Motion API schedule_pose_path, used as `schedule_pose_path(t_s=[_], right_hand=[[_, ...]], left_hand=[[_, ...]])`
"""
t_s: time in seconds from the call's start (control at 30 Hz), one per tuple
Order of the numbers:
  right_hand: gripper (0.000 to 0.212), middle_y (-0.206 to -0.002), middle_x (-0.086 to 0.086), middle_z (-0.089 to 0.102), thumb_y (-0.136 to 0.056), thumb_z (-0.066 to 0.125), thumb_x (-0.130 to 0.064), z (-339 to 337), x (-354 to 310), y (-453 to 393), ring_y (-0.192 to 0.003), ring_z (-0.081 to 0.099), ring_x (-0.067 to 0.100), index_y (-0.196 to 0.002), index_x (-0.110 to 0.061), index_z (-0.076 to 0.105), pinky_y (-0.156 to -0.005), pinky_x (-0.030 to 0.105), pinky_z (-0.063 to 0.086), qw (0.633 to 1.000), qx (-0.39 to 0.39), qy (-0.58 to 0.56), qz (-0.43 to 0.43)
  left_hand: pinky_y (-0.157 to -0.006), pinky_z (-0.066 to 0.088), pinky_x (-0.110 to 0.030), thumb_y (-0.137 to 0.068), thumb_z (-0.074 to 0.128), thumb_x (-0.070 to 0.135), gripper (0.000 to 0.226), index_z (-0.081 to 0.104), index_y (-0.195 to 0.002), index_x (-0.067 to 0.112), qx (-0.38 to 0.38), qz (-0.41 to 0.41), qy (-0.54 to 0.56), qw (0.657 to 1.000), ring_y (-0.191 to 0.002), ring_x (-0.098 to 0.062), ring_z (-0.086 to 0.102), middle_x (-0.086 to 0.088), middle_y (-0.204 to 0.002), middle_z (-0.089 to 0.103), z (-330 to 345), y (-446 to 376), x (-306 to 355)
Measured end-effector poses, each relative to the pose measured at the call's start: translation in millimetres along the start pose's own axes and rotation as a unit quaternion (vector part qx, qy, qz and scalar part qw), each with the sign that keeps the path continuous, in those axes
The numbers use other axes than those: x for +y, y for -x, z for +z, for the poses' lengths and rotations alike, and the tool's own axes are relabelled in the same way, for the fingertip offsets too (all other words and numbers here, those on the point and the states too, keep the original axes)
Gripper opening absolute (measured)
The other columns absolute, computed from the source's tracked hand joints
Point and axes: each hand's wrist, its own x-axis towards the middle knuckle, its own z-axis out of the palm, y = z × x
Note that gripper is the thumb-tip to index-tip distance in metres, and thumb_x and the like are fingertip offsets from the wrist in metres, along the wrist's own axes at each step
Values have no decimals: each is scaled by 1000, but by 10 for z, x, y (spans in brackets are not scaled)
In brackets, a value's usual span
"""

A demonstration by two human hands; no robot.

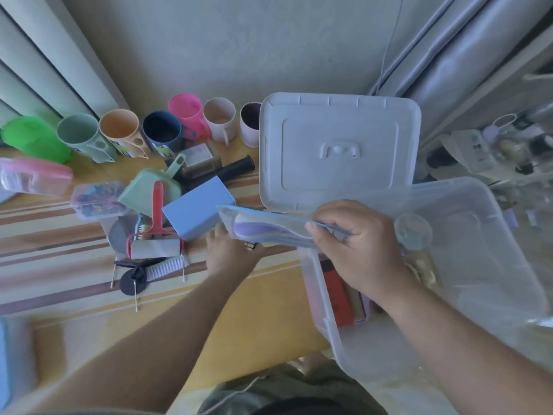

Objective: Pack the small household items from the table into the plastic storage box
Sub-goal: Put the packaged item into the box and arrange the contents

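Our right hand (356,247) pinches a packet (269,227) beside the box (484,265). Our left hand (230,253) rests flat on the table (59,250), fingers straight.

Right hand (356,244) grips clear packet (269,227) above storage box (478,265) rim; left hand (230,253) on table (260,310).

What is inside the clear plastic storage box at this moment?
The storage box holds a red flat item, a small round lidded container and something pale, blurred. The right hand, gripping a packet, covers the rest.
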Motion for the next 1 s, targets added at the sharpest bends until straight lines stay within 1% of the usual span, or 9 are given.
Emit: schedule_pose_path(t_s=[0.07, 0.13, 0.37, 0.5, 0.53, 0.63, 0.73, 0.8, 1.0], right_hand=[[11, -87, -1, 74, -95, 74, -12, -212, 143, -8, -84, 70, 22, -84, -9, 77, -76, 38, 54, 999, 32, 5, 21], [8, -89, -1, 75, -94, 76, -11, -486, 324, 6, -87, 71, 22, -86, -9, 77, -80, 36, 55, 998, 50, -4, 42], [14, -80, 3, 73, -87, 82, -1, -1283, 1125, 437, -81, 69, 23, -77, -8, 74, -77, 35, 53, 996, 12, 38, 81], [17, -83, -14, 73, -79, 88, 2, -1388, 1659, 868, -88, 68, -2, -79, -14, 80, -83, 11, 48, 988, -30, 58, 137], [16, -82, -13, 73, -78, 88, -1, -1366, 1796, 976, -87, 68, 0, -78, -14, 80, -82, 11, 48, 985, -46, 66, 150], [2, -82, -12, 74, -79, 77, -25, -1231, 2135, 1254, -83, 70, 11, -77, -25, 79, -81, 30, 55, 975, -123, 70, 174], [17, -81, -12, 74, -79, 69, -39, -1148, 2361, 1343, -79, 65, 7, -78, -24, 78, -76, 32, 55, 959, -189, 75, 195], [21, -79, -6, 73, -79, 68, -38, -1134, 2475, 1348, -76, 64, 14, -77, -20, 78, -72, 36, 55, 946, -249, 104, 180], [32, -113, -8, 73, -88, 66, -48, -1204, 2688, 1356, -102, 65, 19, -114, -32, 76, -86, 32, 54, 855, -423, 175, 246]], left_hand=[[-104, 42, -47, -74, 76, 45, 74, 49, -142, 34, 97, 76, 20, 992, -125, -34, 43, -3, -140, 49, -431, 298, 190], [-108, 38, -48, -76, 78, 37, 82, 41, -149, 38, 134, 102, 56, 984, -130, -31, 41, -3, -147, 46, -737, 492, 343], [-102, 49, -42, -77, 84, 37, 93, 33, -156, 33, 112, 259, 92, 955, -127, -21, 54, 5, -146, 52, -837, 1091, 1156], [-104, 48, -43, -76, 73, 49, 94, 32, -158, 27, 76, 352, 23, 933, -130, -26, 53, -5, -149, 51, -274, 1305, 1662], [-105, 47, -43, -74, 72, 47, 97, 29, -160, 29, 46, 359, 4, 932, -130, -27, 52, -5, -150, 50, -97, 1326, 1763], [-101, 48, -43, -67, 70, 41, 108, 18, -161, 35, -46, 353, -70, 932, -124, -33, 54, -5, -146, 51, 466, 1283, 1969], [-100, 48, -43, -71, 69, 39, 112, 0, -159, 44, -104, 314, -172, 928, -124, -32, 54, 2, -150, 46, 865, 1161, 2057], [-99, 45, -40, -75, 68, 39, 109, -1, -159, 45, -123, 280, -224, 925, -125, -31, 51, 5, -152, 43, 1002, 1108, 2073], [-101, 43, -43, -73, 64, 42, 104, 5, -158, 45, -139, 239, -231, 933, -127, -30, 50, 8, -155, 41, 1113, 1122, 2144]])
